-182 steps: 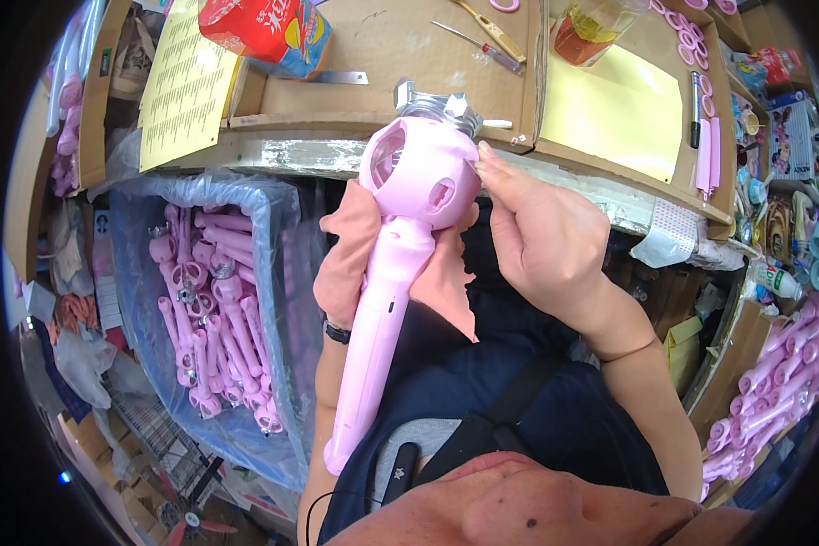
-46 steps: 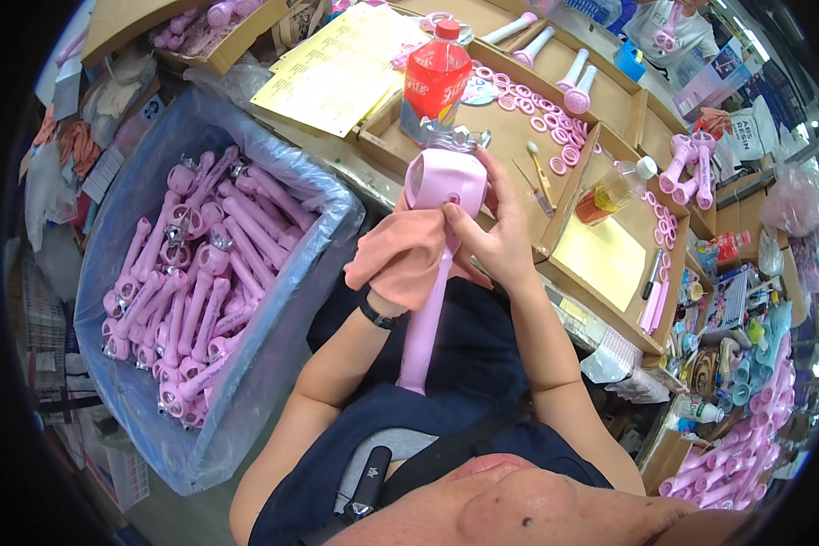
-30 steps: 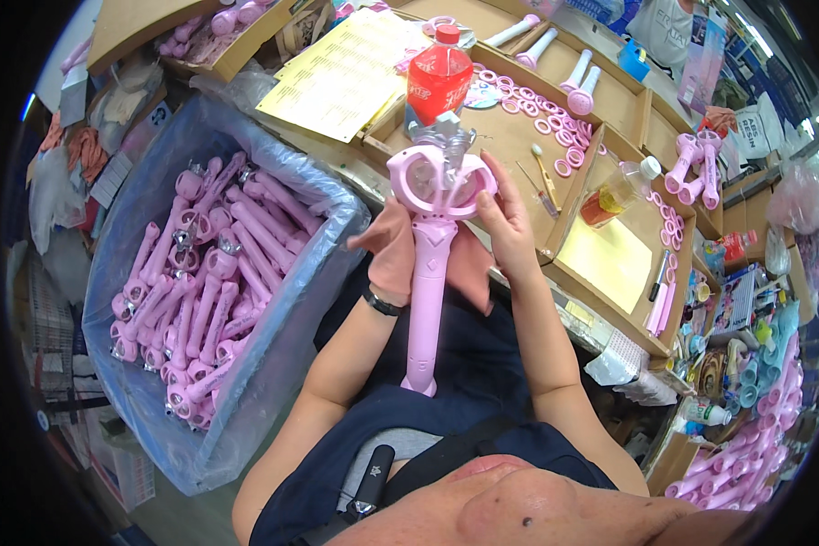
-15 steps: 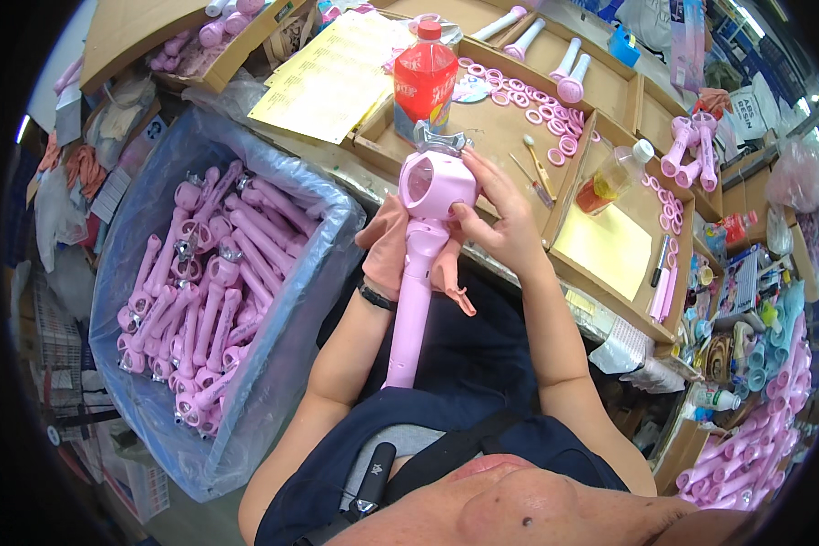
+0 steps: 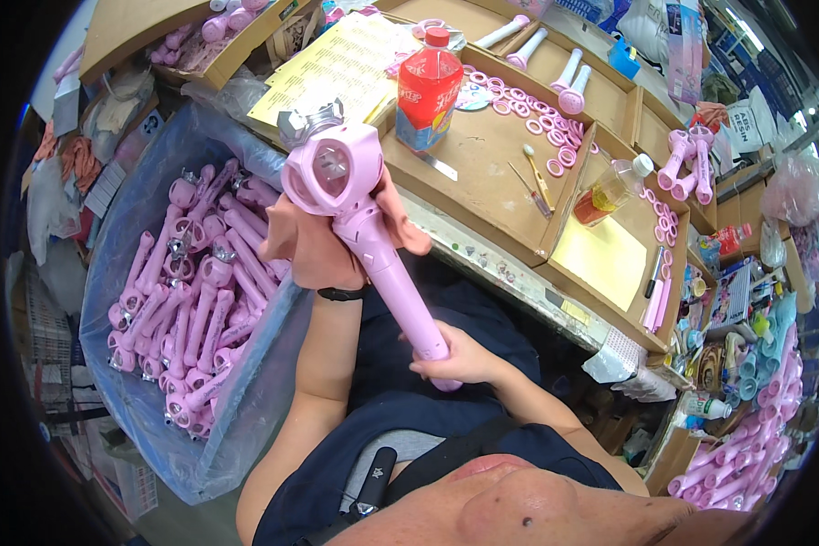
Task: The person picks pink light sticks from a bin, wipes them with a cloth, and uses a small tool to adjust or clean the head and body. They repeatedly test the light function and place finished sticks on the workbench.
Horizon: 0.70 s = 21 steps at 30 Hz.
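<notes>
A pink light stick point(image 5: 389, 278) with a hollow, windowed head and a silver crown piece point(image 5: 311, 123) on top tilts up to the left in front of me. My right hand point(image 5: 467, 355) is wrapped round the lower end of its handle. Behind the neck is a peach-coloured cloth point(image 5: 305, 246), covering my left hand point(image 5: 329, 273). That hand supports the light stick through the cloth; its fingers are hidden. A dark band circles my left wrist. Close by on the left, a bin lined with blue plastic point(image 5: 246, 437) holds many similar light sticks point(image 5: 191, 309).
On the bench, cardboard trays point(image 5: 478, 196) hold pink rings point(image 5: 555, 127), a brush point(image 5: 537, 177) and pink-and-white handles point(image 5: 569, 82). A red-labelled bottle point(image 5: 428, 91), a bottle of amber liquid point(image 5: 605, 193) and yellow papers point(image 5: 337, 68) stand or lie there. More pink parts point(image 5: 737, 464) are piled at right.
The light stick has swung from nearly upright to leaning left, its head moving left. My right hand has moved from the head down to the handle's lower end.
</notes>
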{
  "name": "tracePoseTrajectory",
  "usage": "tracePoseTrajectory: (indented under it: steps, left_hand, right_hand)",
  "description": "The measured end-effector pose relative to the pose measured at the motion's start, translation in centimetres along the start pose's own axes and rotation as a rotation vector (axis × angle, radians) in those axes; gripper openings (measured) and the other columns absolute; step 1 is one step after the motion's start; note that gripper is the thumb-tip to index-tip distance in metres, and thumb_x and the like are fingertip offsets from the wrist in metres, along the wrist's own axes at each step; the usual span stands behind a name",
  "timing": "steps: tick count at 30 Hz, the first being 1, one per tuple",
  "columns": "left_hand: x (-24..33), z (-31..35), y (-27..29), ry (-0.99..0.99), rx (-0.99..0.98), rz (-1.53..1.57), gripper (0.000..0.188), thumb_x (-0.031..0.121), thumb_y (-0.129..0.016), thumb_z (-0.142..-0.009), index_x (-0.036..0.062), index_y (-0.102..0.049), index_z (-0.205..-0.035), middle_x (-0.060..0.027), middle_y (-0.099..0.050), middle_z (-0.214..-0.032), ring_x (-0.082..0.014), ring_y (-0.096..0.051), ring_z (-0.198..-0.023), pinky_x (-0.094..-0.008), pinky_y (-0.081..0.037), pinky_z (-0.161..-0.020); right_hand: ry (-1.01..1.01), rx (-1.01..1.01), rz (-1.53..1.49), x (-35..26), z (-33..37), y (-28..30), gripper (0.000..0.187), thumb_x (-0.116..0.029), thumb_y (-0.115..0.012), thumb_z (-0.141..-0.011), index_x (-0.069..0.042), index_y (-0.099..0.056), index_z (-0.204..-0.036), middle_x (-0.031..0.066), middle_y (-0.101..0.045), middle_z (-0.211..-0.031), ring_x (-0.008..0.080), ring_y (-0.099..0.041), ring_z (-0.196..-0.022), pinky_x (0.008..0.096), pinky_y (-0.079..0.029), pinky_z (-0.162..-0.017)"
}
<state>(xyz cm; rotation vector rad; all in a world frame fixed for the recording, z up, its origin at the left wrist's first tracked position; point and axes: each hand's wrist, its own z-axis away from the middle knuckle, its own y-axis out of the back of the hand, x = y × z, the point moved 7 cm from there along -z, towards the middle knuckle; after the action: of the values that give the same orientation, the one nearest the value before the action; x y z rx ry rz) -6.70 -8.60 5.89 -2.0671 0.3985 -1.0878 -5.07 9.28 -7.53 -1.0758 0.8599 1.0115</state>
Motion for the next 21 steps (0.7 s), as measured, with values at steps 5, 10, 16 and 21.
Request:
tracePoseTrajectory:
  steps: [5, 10, 16, 21]
  left_hand:
    - [0.7, -0.3, 3.9, 0.057, 0.021, -0.066, 0.053, 0.046, -0.041, -0.098, -0.0041, -0.051, -0.111, -0.0145, -0.061, -0.094, -0.0229, -0.061, -0.086, -0.0324, -0.052, -0.075]
    - [2.0, 4.7, 8.0, 0.047, 0.253, 0.015, 0.061, 0.054, -0.043, -0.096, -0.0033, -0.05, -0.113, -0.0099, -0.057, -0.107, -0.0207, -0.058, -0.099, -0.0373, -0.046, -0.097]
    - [0.5, 10.3, 6.0, 0.007, 0.01, 0.138, 0.077, 0.07, -0.061, -0.074, -0.0006, -0.051, -0.104, -0.0057, -0.049, -0.106, -0.0205, -0.049, -0.104, -0.0329, -0.039, -0.105]
    - [-4.4, 16.9, 10.2, 0.175, 0.239, 0.163, 0.066, 0.055, -0.055, -0.084, 0.0002, -0.046, -0.119, -0.0067, -0.049, -0.117, -0.019, -0.049, -0.111, -0.0315, -0.04, -0.103]
  right_hand:
    - [0.023, -0.04, -0.186, -1.6, 1.7, -0.5, 0.048, -0.01, -0.073, -0.084, -0.004, -0.048, -0.124, 0.0053, -0.061, -0.093, 0.0121, -0.063, -0.075, 0.0283, -0.054, -0.068]
    - [0.284, 0.55, -0.027, -7.4, 2.8, 6.4, 0.056, -0.009, -0.066, -0.087, -0.002, -0.038, -0.135, 0.0093, -0.058, -0.102, 0.0161, -0.062, -0.08, 0.0316, -0.053, -0.07]
    - [0.292, 0.932, 0.527, -14.0, -2.7, 17.5, 0.086, -0.001, -0.063, -0.076, -0.004, -0.021, -0.151, 0.0134, -0.049, -0.123, 0.0187, -0.055, -0.094, 0.0308, -0.048, -0.077]
    - [0.244, 0.976, 0.407, -13.6, -7.1, 20.6, 0.086, -0.005, -0.067, -0.077, -0.003, -0.023, -0.151, 0.0178, -0.044, -0.136, 0.0212, -0.054, -0.103, 0.0317, -0.048, -0.082]
